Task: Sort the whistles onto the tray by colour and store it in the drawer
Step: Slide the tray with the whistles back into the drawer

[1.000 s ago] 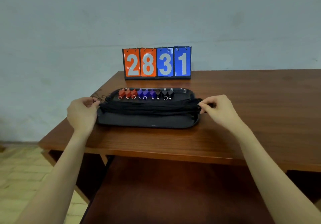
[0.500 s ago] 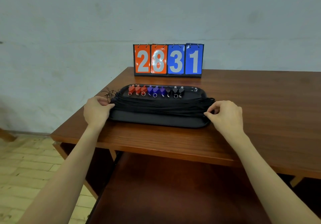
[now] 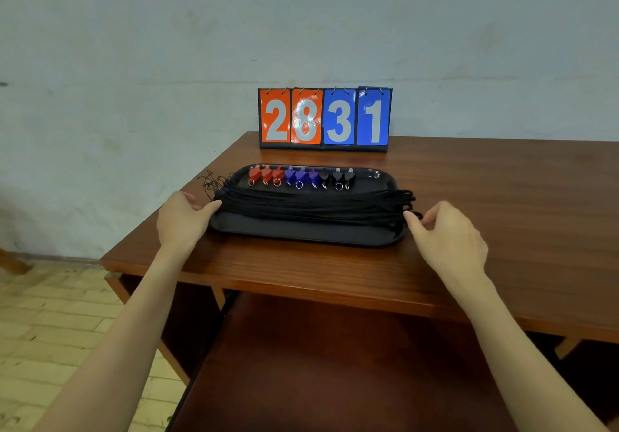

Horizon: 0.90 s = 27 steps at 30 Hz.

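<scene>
A black tray (image 3: 301, 232) lies on the wooden desk. Along its far edge stands a row of whistles: three red whistles (image 3: 266, 174), three purple whistles (image 3: 300, 175) and three black whistles (image 3: 338, 175). Their black lanyards (image 3: 311, 204) stretch as one bundle across the tray. My left hand (image 3: 181, 217) holds the bundle's left end at the tray's rim, thumb on the cords. My right hand (image 3: 449, 235) pinches the loops at the bundle's right end, by the tray's right rim.
A flip scoreboard (image 3: 324, 117) reading 2831 stands behind the tray against the wall. Below the desk's (image 3: 485, 197) front edge an open wooden drawer (image 3: 335, 371) sticks out towards me. Tiled floor shows at the left.
Both hands stay at the ends of the lanyard bundle and have slid slightly nearer to me along the tray's ends. The bundle lies flatter on the tray.
</scene>
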{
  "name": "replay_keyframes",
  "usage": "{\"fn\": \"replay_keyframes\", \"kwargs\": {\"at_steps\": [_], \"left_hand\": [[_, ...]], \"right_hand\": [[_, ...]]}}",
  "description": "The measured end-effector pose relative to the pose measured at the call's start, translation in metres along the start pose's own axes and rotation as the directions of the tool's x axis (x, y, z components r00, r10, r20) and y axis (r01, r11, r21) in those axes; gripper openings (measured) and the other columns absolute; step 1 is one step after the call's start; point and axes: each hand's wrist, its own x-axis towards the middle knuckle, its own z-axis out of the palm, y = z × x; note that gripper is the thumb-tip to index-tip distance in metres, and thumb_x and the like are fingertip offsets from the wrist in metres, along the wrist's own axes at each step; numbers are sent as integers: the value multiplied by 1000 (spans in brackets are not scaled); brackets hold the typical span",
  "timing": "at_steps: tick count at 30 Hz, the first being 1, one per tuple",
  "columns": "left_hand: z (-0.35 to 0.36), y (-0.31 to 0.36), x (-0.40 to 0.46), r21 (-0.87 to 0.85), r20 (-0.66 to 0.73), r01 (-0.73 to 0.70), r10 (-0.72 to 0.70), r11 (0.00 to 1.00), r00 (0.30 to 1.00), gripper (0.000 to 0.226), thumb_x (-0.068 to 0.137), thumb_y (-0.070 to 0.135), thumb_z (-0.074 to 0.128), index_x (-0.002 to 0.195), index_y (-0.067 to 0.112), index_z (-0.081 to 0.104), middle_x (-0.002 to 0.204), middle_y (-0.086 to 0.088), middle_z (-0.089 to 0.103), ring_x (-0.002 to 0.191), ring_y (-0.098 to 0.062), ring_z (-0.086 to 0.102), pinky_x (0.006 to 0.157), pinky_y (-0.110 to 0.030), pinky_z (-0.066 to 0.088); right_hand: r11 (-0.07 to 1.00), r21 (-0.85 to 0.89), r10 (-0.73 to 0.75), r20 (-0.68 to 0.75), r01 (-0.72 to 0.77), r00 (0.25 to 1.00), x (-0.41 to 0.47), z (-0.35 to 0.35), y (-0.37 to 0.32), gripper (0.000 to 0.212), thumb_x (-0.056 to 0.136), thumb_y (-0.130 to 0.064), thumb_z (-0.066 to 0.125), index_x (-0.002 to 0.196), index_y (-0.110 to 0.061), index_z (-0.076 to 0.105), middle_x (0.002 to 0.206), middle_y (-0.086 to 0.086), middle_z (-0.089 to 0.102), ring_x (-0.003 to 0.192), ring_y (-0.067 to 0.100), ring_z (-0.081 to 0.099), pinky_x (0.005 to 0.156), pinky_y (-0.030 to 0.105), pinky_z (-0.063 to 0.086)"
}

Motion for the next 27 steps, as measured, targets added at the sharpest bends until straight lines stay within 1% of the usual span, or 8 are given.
{"fn": "replay_keyframes", "kwargs": {"at_steps": [2,5,9,14,16,21,25,27], "left_hand": [[-2,2,-2,43,33,-24,22,999,999,45,84,36,70,108,-1,66,106,-17,68,100,-31,62,79,-38,47],[-4,7,-4,83,96,-14,6,996,995,34,87,30,67,95,-3,70,83,-15,64,78,-27,58,68,-34,43],[-6,7,-2,100,117,-8,-3,995,993,24,89,19,62,89,-3,72,77,-11,60,71,-26,53,66,-32,42],[-10,11,-6,81,147,7,-19,997,989,10,88,14,64,80,8,65,79,-13,60,74,-28,54,66,-34,44],[-13,11,-7,80,163,24,-37,996,986,14,86,13,65,79,1,64,81,-16,64,74,-31,59,64,-35,46],[-21,9,-20,64,207,34,-46,997,977,20,86,13,64,93,-5,68,87,-22,68,81,-34,65,55,-30,43],[-29,10,-40,109,213,-31,7,994,977,22,89,18,64,85,-3,68,83,-21,67,75,-31,61,65,-33,43],[-34,7,-52,107,191,-54,33,993,981,19,90,16,62,82,-1,65,82,-19,65,75,-29,58,68,-33,44]], "right_hand": [[999,-50,18,94,-14,995,-7,-2,1,41,90,-56,50,88,-15,60,78,-1,59,73,23,54,63,30,37],[998,-47,37,191,-28,981,-9,2,0,50,89,-59,50,73,-13,60,61,-2,55,60,20,53,57,28,38],[979,155,81,299,-132,951,4,6,-8,52,91,-44,57,57,-5,65,38,-2,53,39,12,48,47,23,40],[882,327,170,450,-339,877,12,5,-16,23,88,-15,65,92,8,64,48,6,64,30,8,51,33,19,40],[849,376,180,454,-371,872,9,5,-16,19,89,-6,61,98,10,59,50,10,65,33,11,56,34,19,45],[801,456,178,439,-389,881,-5,-4,-10,12,89,3,55,101,6,53,42,11,61,34,15,60,36,22,50],[795,493,146,410,-354,900,-29,-20,-1,13,91,3,52,104,3,50,39,7,60,37,16,59,43,25,54],[779,528,135,384,-337,913,-45,-28,5,20,93,3,49,113,6,49,48,12,62,38,15,58,46,25,53]]}}
